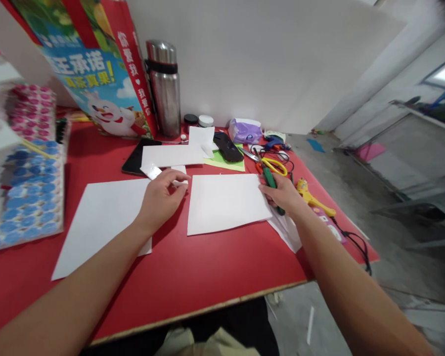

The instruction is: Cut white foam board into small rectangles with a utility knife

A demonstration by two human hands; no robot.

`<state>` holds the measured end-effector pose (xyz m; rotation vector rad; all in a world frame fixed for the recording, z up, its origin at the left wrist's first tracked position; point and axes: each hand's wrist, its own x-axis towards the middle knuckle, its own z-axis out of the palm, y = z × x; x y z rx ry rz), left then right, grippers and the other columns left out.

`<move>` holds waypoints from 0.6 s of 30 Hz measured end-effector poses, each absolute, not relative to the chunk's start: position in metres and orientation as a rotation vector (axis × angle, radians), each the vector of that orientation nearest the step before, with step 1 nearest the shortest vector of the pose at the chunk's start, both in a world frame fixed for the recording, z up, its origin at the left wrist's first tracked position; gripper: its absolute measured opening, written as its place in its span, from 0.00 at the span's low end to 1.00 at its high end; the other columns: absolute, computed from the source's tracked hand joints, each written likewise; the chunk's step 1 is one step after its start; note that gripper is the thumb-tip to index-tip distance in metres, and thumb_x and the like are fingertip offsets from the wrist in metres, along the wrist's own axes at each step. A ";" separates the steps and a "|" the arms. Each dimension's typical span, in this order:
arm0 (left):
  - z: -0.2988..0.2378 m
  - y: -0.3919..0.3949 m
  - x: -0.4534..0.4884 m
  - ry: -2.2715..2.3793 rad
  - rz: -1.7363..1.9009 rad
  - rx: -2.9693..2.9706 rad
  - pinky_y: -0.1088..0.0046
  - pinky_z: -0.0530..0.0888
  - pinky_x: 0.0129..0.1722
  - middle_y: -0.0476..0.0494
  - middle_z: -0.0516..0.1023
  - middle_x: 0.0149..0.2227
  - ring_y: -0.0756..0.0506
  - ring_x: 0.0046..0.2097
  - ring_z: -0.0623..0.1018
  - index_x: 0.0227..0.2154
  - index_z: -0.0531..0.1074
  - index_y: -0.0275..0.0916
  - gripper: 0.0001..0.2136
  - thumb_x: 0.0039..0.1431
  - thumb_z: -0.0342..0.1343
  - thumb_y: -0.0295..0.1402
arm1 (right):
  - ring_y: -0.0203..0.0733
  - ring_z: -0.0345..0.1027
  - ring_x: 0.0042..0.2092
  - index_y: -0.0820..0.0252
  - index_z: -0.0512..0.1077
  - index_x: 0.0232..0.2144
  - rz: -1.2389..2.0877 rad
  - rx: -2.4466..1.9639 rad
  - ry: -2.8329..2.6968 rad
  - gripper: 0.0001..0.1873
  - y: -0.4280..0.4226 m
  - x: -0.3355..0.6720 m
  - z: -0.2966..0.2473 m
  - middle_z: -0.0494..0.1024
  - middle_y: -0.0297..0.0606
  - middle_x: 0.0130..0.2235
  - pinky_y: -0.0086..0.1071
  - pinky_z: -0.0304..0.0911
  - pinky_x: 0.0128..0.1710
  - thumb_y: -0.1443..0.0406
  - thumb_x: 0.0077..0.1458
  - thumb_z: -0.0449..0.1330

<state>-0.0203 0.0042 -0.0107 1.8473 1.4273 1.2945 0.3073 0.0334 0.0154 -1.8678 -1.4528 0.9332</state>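
My right hand (pixel 280 192) is closed around green-handled scissors (pixel 269 177), whose dark blades point away from me. Its fingers are at the right edge of a white sheet (pixel 226 203) lying on the table. To the left of that sheet is my left hand (pixel 165 194), with thumb and forefinger apart and nothing visible between them. Just beyond its fingers lie a small white piece (pixel 180 170) and a shiny white strip (pixel 151 171). A larger white sheet (pixel 104 207) extends partly under my left wrist and forearm.
The red table (pixel 207 277) holds white cut pieces (pixel 172 155), a black phone-like slab (pixel 133 160), a steel flask (pixel 165 94) and a printed bag (pixel 96 74) at the back. Yellow-handled scissors (pixel 276 165) and a yellow glue gun (pixel 311 195) lie right; blue-topped rows (pixel 33 193) stand left.
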 end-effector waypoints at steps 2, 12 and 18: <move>-0.012 0.004 -0.020 1.363 1.144 2.131 0.53 0.72 0.58 0.40 0.81 0.48 0.39 0.53 0.78 0.37 0.79 0.40 0.06 0.63 0.59 0.34 | 0.38 0.58 0.23 0.56 0.70 0.39 0.767 -1.877 -1.605 0.12 0.040 0.310 0.011 0.63 0.27 0.21 0.32 0.55 0.23 0.61 0.51 0.62; -0.008 -0.003 -0.016 1.209 0.680 2.419 0.54 0.75 0.53 0.37 0.79 0.56 0.35 0.55 0.77 0.38 0.80 0.38 0.08 0.66 0.59 0.36 | 0.56 0.73 0.43 0.60 0.74 0.44 0.226 -1.953 -1.914 0.16 0.057 0.308 0.007 0.81 0.47 0.41 0.42 0.65 0.41 0.62 0.52 0.61; -0.002 -0.007 -0.009 1.122 0.632 2.464 0.55 0.75 0.51 0.36 0.80 0.50 0.36 0.51 0.77 0.30 0.77 0.37 0.11 0.66 0.59 0.36 | 0.57 0.75 0.45 0.62 0.75 0.46 0.301 -1.900 -1.936 0.17 0.056 0.303 0.005 0.82 0.48 0.44 0.44 0.66 0.47 0.64 0.52 0.61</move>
